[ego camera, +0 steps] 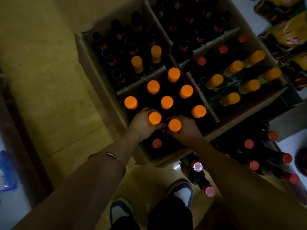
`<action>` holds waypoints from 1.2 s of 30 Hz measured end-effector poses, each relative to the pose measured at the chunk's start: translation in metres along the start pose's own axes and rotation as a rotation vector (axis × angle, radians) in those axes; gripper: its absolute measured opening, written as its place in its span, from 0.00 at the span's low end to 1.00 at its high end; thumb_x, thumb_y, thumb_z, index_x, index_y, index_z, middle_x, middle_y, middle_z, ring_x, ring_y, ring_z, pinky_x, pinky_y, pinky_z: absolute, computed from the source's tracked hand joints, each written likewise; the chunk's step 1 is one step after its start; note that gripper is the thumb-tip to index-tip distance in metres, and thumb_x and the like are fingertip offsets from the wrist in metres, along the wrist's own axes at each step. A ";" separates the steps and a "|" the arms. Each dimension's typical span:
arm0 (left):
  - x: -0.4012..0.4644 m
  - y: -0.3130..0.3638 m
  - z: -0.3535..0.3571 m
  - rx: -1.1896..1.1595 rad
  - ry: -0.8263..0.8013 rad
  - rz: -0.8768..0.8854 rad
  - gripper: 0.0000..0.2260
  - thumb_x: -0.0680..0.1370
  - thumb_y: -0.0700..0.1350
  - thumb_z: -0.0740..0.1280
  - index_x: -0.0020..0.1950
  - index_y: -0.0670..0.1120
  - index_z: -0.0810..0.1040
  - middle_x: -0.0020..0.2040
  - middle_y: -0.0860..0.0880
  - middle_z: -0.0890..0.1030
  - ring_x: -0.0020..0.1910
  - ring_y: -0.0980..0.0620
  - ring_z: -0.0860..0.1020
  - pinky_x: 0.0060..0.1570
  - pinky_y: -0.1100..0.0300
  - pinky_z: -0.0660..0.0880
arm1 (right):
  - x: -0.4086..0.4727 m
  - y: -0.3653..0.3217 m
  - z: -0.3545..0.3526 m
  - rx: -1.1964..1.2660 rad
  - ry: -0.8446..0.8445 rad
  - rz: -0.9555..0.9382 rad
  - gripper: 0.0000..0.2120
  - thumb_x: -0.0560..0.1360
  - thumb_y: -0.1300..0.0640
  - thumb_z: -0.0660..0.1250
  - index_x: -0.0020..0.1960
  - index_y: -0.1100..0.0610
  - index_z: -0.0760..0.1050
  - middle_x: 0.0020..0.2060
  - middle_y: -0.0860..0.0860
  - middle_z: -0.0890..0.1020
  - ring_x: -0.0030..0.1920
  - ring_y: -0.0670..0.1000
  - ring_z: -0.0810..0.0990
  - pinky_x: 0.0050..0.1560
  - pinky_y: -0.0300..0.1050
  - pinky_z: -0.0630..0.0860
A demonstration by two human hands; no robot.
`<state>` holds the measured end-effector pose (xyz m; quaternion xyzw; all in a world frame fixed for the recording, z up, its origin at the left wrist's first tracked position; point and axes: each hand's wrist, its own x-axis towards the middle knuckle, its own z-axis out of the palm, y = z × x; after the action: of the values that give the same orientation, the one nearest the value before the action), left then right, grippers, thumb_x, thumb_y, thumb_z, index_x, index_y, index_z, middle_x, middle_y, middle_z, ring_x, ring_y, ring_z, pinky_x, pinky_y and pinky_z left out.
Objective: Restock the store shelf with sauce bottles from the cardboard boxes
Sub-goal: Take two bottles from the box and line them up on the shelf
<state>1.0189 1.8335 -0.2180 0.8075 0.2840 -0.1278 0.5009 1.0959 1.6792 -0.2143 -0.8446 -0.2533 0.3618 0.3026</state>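
Dim floor carries open boxes, where left hand and right hand each grip an orange-capped bottle at the nearest box's near edge; neck-only grips risk slipping, likely striking neighbouring bottles.

hands seemingly around orange-capped bottles

Bare forearms; thin bangle; black trousers; grey-white sneakers.
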 end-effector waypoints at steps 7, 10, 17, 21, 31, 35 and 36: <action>-0.040 0.030 -0.020 -0.179 0.116 -0.032 0.14 0.69 0.46 0.77 0.52 0.47 0.79 0.63 0.50 0.78 0.61 0.55 0.75 0.51 0.71 0.68 | -0.049 -0.019 -0.021 0.135 0.068 -0.001 0.20 0.70 0.57 0.76 0.61 0.57 0.79 0.65 0.53 0.77 0.67 0.52 0.74 0.67 0.44 0.68; -0.059 0.061 -0.040 -0.168 0.111 0.013 0.13 0.69 0.47 0.77 0.51 0.49 0.78 0.60 0.52 0.79 0.59 0.54 0.76 0.53 0.66 0.71 | -0.067 -0.040 -0.044 0.202 0.143 0.011 0.19 0.70 0.57 0.76 0.60 0.56 0.79 0.66 0.51 0.76 0.66 0.49 0.73 0.62 0.36 0.66; -0.120 0.168 -0.096 -0.263 0.202 0.044 0.08 0.70 0.51 0.75 0.45 0.50 0.80 0.47 0.55 0.82 0.50 0.57 0.80 0.48 0.62 0.75 | -0.125 -0.126 -0.149 0.336 0.333 0.068 0.10 0.69 0.53 0.77 0.49 0.52 0.83 0.48 0.41 0.83 0.49 0.37 0.80 0.50 0.28 0.73; -0.159 0.250 -0.133 -0.342 0.261 0.068 0.09 0.73 0.51 0.73 0.36 0.50 0.77 0.33 0.54 0.78 0.35 0.61 0.78 0.38 0.65 0.71 | -0.171 -0.192 -0.219 0.341 0.376 0.004 0.08 0.70 0.49 0.75 0.46 0.51 0.83 0.44 0.41 0.84 0.47 0.37 0.81 0.47 0.33 0.77; -0.259 0.449 -0.234 -0.346 0.164 0.475 0.21 0.76 0.48 0.72 0.38 0.29 0.77 0.34 0.31 0.75 0.31 0.44 0.75 0.32 0.59 0.70 | -0.290 -0.373 -0.353 0.324 0.613 -0.247 0.33 0.66 0.40 0.70 0.41 0.74 0.74 0.37 0.71 0.79 0.39 0.69 0.78 0.38 0.62 0.75; -0.306 0.512 -0.272 -0.314 0.096 0.583 0.12 0.72 0.45 0.72 0.29 0.43 0.78 0.30 0.45 0.82 0.36 0.43 0.80 0.40 0.55 0.75 | -0.349 -0.445 -0.392 0.348 0.757 -0.254 0.32 0.59 0.42 0.68 0.40 0.75 0.76 0.37 0.69 0.81 0.39 0.66 0.80 0.40 0.59 0.77; -0.320 0.528 -0.282 -0.318 0.076 0.614 0.12 0.72 0.42 0.72 0.28 0.46 0.78 0.29 0.50 0.82 0.36 0.45 0.81 0.41 0.55 0.77 | -0.364 -0.461 -0.402 0.342 0.788 -0.252 0.30 0.59 0.44 0.69 0.38 0.74 0.76 0.36 0.67 0.81 0.38 0.64 0.81 0.39 0.57 0.77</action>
<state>1.0491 1.7984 0.4592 0.7712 0.0627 0.1049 0.6247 1.0850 1.6290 0.4953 -0.8185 -0.1561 0.0092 0.5529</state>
